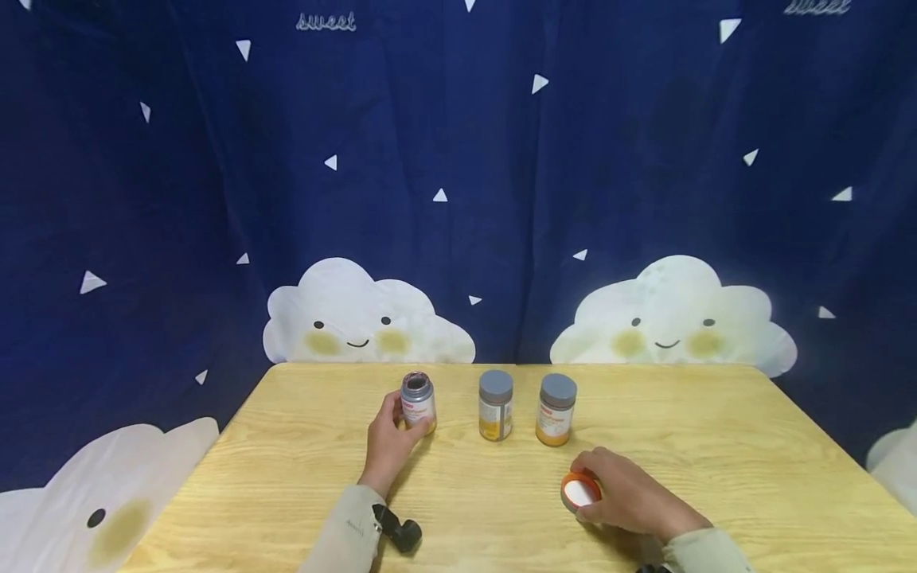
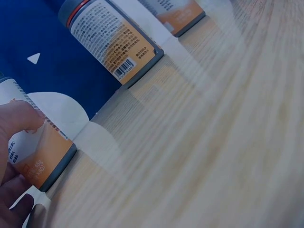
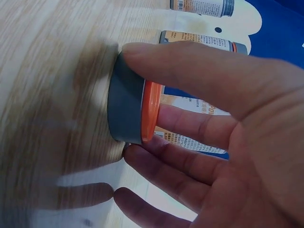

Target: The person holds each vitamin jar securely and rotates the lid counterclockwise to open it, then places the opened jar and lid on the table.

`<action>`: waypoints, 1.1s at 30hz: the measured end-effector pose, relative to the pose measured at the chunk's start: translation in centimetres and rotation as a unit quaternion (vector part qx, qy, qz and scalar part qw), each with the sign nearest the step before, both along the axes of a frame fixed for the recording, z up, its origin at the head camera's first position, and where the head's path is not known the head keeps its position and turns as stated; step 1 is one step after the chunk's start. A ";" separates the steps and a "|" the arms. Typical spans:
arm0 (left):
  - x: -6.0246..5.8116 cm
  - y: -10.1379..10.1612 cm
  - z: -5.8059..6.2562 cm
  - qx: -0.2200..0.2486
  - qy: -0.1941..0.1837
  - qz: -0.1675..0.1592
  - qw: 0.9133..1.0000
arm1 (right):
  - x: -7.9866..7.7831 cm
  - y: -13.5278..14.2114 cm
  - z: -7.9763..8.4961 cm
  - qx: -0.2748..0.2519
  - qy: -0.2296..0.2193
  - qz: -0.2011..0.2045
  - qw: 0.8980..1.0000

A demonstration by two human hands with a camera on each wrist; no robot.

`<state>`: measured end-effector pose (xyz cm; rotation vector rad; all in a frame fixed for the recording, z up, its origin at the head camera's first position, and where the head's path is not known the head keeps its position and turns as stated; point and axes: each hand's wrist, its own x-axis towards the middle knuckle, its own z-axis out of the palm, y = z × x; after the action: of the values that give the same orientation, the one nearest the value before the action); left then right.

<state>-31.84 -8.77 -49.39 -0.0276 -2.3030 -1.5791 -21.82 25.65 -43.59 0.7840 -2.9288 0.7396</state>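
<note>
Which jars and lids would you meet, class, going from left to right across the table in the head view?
Open jar → first capped jar, its grey lid on → second capped jar, also with its grey lid on → loose lid, lying with its white inside facing up.

Two gray-lidded jars (image 1: 495,407) (image 1: 556,411), upright and apart on a wooden table (image 1: 473,509), navy cloud-print curtain (image 1: 458,111) behind.
</note>
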 end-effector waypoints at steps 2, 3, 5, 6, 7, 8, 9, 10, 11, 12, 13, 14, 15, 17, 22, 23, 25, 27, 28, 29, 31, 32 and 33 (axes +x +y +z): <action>0.2 -0.1 -0.2 -0.005 -0.004 0.003 1.000 | 0.1 0.0 -0.2 0.000 -0.003 0.002 1.000; 0.3 -0.1 -0.3 -0.008 -0.007 0.005 1.000 | 0.2 -0.1 -0.2 0.001 -0.008 0.001 1.000; 0.4 -0.2 -0.5 -0.010 -0.011 0.005 1.000 | 0.3 -0.1 -0.3 0.007 -0.015 -0.004 1.000; 0.5 -0.2 -0.6 -0.010 -0.013 0.004 1.000 | 0.3 -0.1 -0.3 0.009 -0.017 -0.006 1.000; 0.5 -0.2 -0.6 -0.011 -0.012 0.002 1.000 | 0.3 -0.1 -0.3 0.012 -0.016 -0.008 1.000; 0.4 -0.2 -0.6 -0.011 -0.012 0.000 1.000 | 0.3 -0.1 -0.3 0.015 -0.013 -0.009 1.000; 0.4 -0.2 -0.6 -0.014 -0.010 -0.001 1.000 | 0.3 -0.1 -0.3 0.017 -0.009 -0.010 1.000; 0.4 -0.2 -0.5 -0.015 -0.008 -0.002 1.000 | 0.2 -0.1 -0.3 0.018 -0.002 -0.009 1.000; 0.4 -0.2 -0.5 -0.017 -0.007 -0.001 1.000 | 0.2 -0.1 -0.2 0.018 0.004 -0.006 1.000; 0.4 -0.3 -0.4 -0.018 -0.008 0.001 1.000 | 0.2 -0.2 -0.3 0.016 0.008 -0.003 1.000; 0.4 -0.3 -0.4 -0.019 -0.009 0.003 1.000 | 0.1 -0.2 -0.3 0.015 0.010 -0.001 1.000; 0.5 -0.4 -0.3 -0.020 -0.011 0.005 1.000 | 0.1 -0.3 -0.3 0.014 0.010 0.002 1.000; 0.5 -0.5 -0.3 -0.022 -0.014 0.006 1.000 | 0.1 -0.4 -0.4 0.011 0.006 0.002 1.000; 0.6 -0.7 -0.3 -0.025 -0.017 0.005 1.000 | 0.1 -0.5 -0.5 0.010 -0.003 0.004 1.000; 0.5 -0.8 -0.1 -0.032 -0.007 -0.010 0.999 | 0.1 -0.6 -0.4 0.014 -0.012 -0.009 1.000; 0.4 -0.8 -0.1 -0.032 -0.004 -0.013 0.999 | 0.2 -0.6 -0.3 0.014 -0.011 -0.010 1.000; 0.3 -0.7 0.1 -0.028 -0.005 -0.018 0.999 | 0.2 -0.5 0.0 0.012 -0.013 -0.009 1.000; 0.3 -0.6 0.1 -0.022 -0.007 -0.022 0.999 | 0.2 -0.5 0.0 0.009 -0.011 -0.007 1.000; 0.3 -0.6 0.1 -0.019 -0.009 -0.024 0.999 | 0.2 -0.4 0.1 0.008 -0.012 -0.005 1.000; 0.3 -0.6 0.1 -0.014 -0.009 -0.026 1.000 | 0.2 -0.4 0.1 0.009 -0.012 -0.004 1.000; 0.2 -0.5 0.1 0.001 -0.010 -0.036 0.999 | 0.1 -0.3 0.1 0.011 -0.009 -0.004 1.000; 0.1 -0.5 0.1 0.010 -0.012 -0.041 0.999 | 0.0 -0.3 0.1 0.011 -0.008 -0.005 1.000; 0.0 -0.5 0.1 0.020 -0.012 -0.047 0.999 | 0.0 -0.2 0.1 0.013 -0.009 -0.007 1.000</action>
<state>-31.87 -9.29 -49.31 -0.1085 -2.3189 -1.6789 -21.84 25.43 -43.47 0.7616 -2.9622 0.7132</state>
